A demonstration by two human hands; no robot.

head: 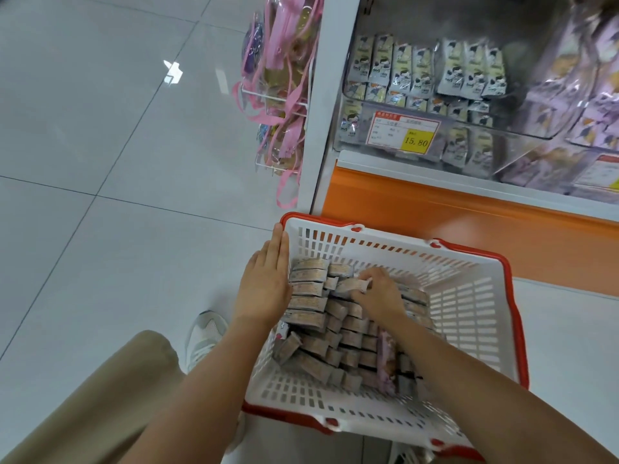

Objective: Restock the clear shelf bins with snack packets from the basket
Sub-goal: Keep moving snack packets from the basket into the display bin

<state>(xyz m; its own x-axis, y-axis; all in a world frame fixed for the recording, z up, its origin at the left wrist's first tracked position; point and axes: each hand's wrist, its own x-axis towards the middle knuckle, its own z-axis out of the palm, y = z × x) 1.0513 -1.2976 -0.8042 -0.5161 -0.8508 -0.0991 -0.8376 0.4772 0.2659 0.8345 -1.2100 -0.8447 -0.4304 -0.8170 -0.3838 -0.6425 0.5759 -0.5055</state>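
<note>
A white basket with a red rim sits on the floor, right in front of the shelf. The basket has lots of little holes in its walls.

Inside it are many snack packets. They are small, flat and grey-brown. They stand on their edges in tight rows, like books. 1 purple packet is stuck in among them.

The left hand is flat, with straight fingers held together. It presses on the left side of the basket, at the rim, and holds nothing.

The right hand is down inside the basket. Its fingers curl onto a loose packet that lies tilted on top of the rows, and they pinch it.

Up on the shelf is a clear bin. It holds pale packets with a cartoon figure on them, standing in rows. A price tag on the front of the bin has a yellow patch that says 15.80. To the right of it, purple bags fill another clear bin.

Under the bins runs an orange panel. Pink bags hang on a wire rack at the left end of the shelf.

Low on the left are a tan trouser leg and a pale shoe.
</note>
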